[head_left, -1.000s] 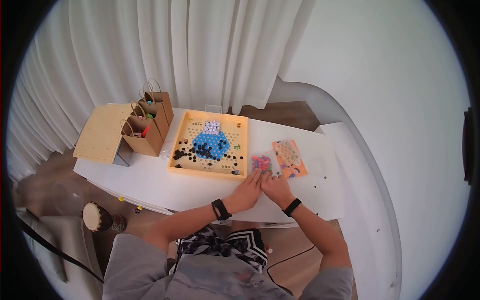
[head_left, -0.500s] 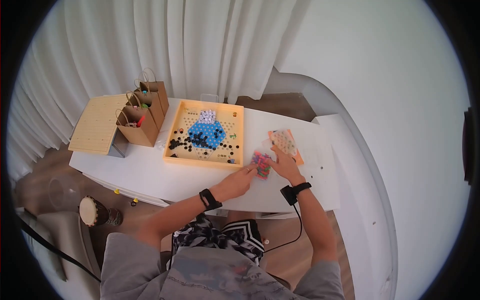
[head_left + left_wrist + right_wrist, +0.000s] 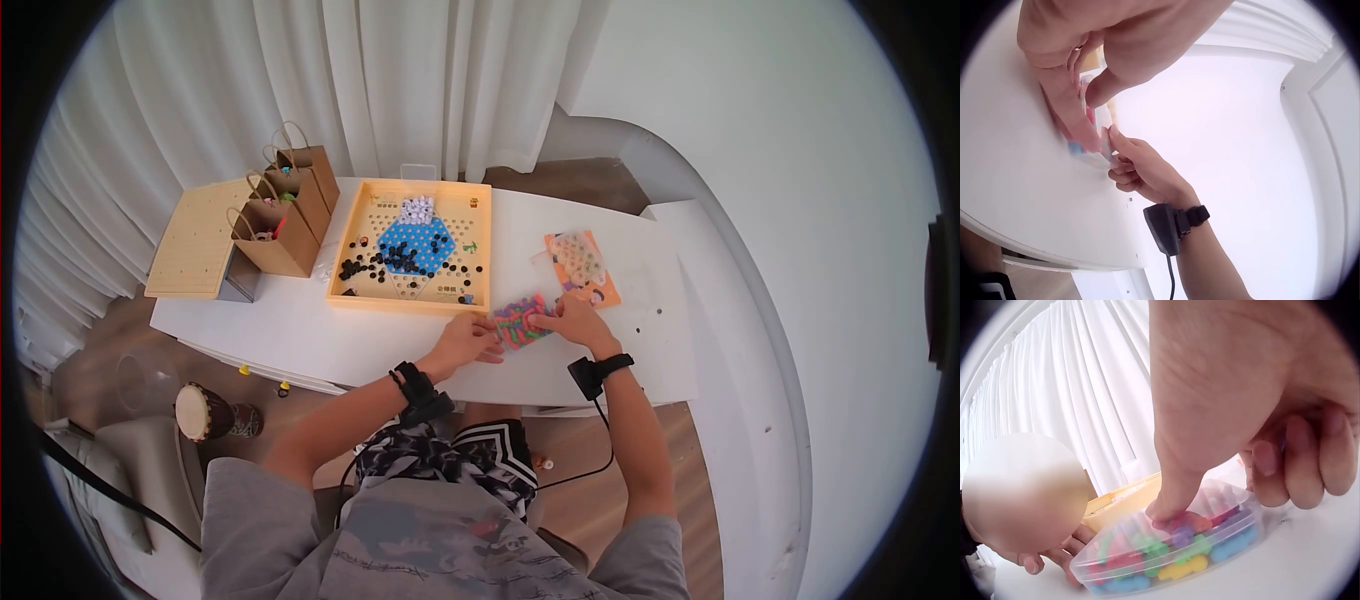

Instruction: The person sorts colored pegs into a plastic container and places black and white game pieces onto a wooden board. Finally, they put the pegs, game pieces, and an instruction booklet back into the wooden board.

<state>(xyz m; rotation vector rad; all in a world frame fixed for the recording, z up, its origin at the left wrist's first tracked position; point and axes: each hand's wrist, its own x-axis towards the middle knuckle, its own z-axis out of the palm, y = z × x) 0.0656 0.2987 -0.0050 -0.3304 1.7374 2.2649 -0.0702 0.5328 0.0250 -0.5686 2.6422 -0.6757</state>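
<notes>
A clear plastic box (image 3: pixel 522 322) filled with small coloured game pawns is between my two hands over the white table. My right hand (image 3: pixel 578 325) grips its right end, the thumb pressed on top in the right wrist view and the other fingers curled at the end. At the box's left end is my left hand (image 3: pixel 465 342), its thumb and fingers around that end in the left wrist view. Through the box wall (image 3: pixel 1179 550), red, green, yellow, blue and purple pawns show in the right wrist view.
Left of the box lies a yellow wooden game board tray (image 3: pixel 410 300) with black and white pieces. An orange booklet (image 3: pixel 606 290) lies at the right, a clear bag on it. Paper bags (image 3: pixel 285 245) stand at the left beside a wooden-topped box (image 3: pixel 195 250). Small dark pieces dot the table's right side.
My hands have moved apart. The right hand has shifted to the box's right end and the left to its left end; the box has turned to lie more crosswise.
</notes>
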